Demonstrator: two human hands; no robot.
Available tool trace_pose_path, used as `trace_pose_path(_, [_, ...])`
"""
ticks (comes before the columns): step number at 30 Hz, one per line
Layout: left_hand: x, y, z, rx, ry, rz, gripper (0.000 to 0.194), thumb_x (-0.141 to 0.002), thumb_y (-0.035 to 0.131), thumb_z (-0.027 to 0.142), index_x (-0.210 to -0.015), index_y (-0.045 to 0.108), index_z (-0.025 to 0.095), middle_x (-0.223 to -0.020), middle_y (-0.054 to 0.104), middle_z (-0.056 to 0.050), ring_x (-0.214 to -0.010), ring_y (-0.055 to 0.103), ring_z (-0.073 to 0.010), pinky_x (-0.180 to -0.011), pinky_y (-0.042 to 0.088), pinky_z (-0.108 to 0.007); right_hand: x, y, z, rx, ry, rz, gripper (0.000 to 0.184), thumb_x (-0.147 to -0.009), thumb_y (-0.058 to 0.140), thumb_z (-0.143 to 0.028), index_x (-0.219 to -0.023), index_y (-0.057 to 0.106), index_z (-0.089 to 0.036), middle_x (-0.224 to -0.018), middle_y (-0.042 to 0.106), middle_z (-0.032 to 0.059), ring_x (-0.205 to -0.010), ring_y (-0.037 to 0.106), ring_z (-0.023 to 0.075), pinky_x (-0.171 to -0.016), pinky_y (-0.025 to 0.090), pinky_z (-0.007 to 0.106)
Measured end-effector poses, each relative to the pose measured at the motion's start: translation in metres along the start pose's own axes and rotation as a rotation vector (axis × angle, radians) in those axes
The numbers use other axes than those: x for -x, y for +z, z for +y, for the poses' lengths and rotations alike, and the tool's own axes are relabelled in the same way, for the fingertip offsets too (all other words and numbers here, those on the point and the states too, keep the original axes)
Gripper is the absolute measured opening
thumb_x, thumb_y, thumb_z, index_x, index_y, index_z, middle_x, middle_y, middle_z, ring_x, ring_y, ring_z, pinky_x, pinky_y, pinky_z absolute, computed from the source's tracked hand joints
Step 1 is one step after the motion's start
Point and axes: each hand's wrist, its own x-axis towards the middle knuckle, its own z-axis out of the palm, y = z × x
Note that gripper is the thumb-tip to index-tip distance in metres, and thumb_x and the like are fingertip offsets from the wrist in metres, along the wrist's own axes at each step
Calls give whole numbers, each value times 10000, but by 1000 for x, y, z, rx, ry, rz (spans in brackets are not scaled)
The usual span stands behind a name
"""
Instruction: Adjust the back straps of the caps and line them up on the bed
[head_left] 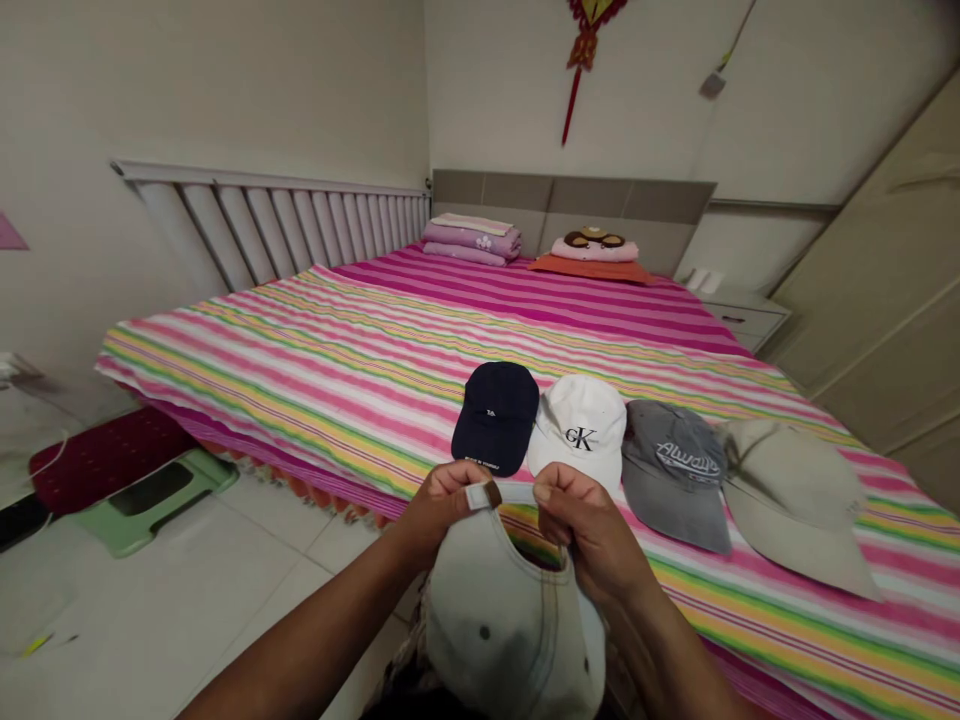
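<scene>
Both my hands hold a pale grey-white cap [510,620] by its back strap, close in front of me. My left hand [439,510] pinches the strap's left end at a small brown buckle [491,493]. My right hand [581,525] pinches the white strap [517,492] on the other side. On the striped bed [315,360] just beyond lie a navy cap [495,415], a white cap [579,430] with black letters, a grey cap [673,470] with white script and a beige cap [795,505], side by side in a row.
Folded purple bedding [471,238] and an orange-pink pillow stack [595,255] sit at the headboard. A green stool [150,495] and a dark red cushion [101,455] stand on the tiled floor at left. A white nightstand [742,310] and wardrobe doors [877,290] are at right.
</scene>
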Motion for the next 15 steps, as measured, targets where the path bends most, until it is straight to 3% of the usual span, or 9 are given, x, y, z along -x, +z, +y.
trace_pose_path(5, [0, -6, 15, 62, -5, 33, 267, -508, 783, 303, -627, 639, 113, -536, 635, -30, -417, 534, -102, -418, 393, -192, -13, -7, -4, -11, -7, 36, 204, -606, 689, -272, -567, 527, -154, -377, 360, -88, -362, 232, 35, -377, 157, 178])
trace_pose_path(9, [2, -13, 26, 71, 40, 101, 276, -507, 790, 237, -728, 662, 132, -555, 649, -24, -448, 569, -117, -437, 419, -195, -18, -13, -9, -94, -52, 132, 231, -595, 713, -293, -589, 517, -171, -361, 360, -100, -347, 281, 44, -407, 268, 184])
trace_pose_path(12, [1, -15, 29, 29, 31, 98, 262, -541, 776, 229, -741, 651, 117, -602, 658, -37, -494, 584, -114, -476, 441, -198, -21, -6, -5, -29, -34, 40, 219, -673, 687, -325, -641, 539, -166, -431, 475, -64, -400, 385, 61, -448, 321, 186])
trace_pose_path(15, [-2, -17, 37, 41, 98, 111, 246, -557, 766, 251, -701, 618, 116, -568, 640, -25, -456, 561, -102, -447, 427, -187, -33, -2, 9, -65, 38, -110, 258, -716, 654, -395, -828, 597, -169, -657, 625, -2, -589, 536, 104, -600, 419, 219])
